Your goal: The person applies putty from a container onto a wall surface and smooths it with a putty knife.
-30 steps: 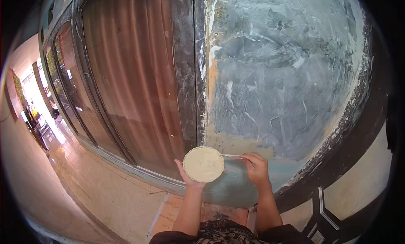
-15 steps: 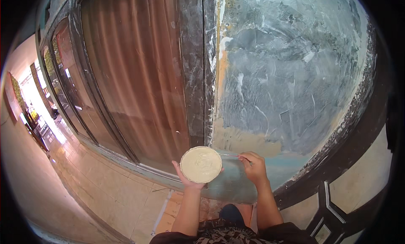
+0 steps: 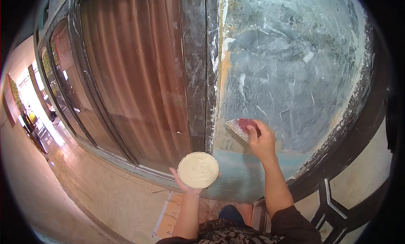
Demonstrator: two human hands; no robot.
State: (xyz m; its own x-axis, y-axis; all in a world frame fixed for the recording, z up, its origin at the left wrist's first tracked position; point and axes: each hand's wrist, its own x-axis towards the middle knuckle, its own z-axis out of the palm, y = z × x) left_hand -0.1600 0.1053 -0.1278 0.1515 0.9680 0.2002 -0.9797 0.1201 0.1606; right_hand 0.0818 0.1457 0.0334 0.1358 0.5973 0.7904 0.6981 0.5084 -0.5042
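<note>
My left hand [image 3: 184, 185] holds up a round tub [image 3: 179, 173] from beneath, its fingers around the side. Pale cream putty [image 3: 197, 170] fills the tub, with ridges on its surface. In my right hand [image 3: 262, 140] is a putty spreader [image 3: 244, 126], reddish with a pale-smeared edge, pinched between thumb and fingers. The spreader lies at the patchy grey-blue wall [image 3: 274, 96], over the lower left area where beige putty [image 3: 222, 136] coats it. Whether its edge presses on the wall cannot be told.
A dark wooden post [image 3: 198, 75] divides the wall from a glass pane with a brown curtain [image 3: 130, 66] behind it. Dark framed panels [image 3: 354, 189] stand at the lower right. Below are a tiled floor [image 3: 109, 189] and a cardboard sheet [image 3: 168, 214].
My right hand has risen from beside the tub to the wall, turning the spreader so its face shows. The tub in my left hand has moved slightly down and left.
</note>
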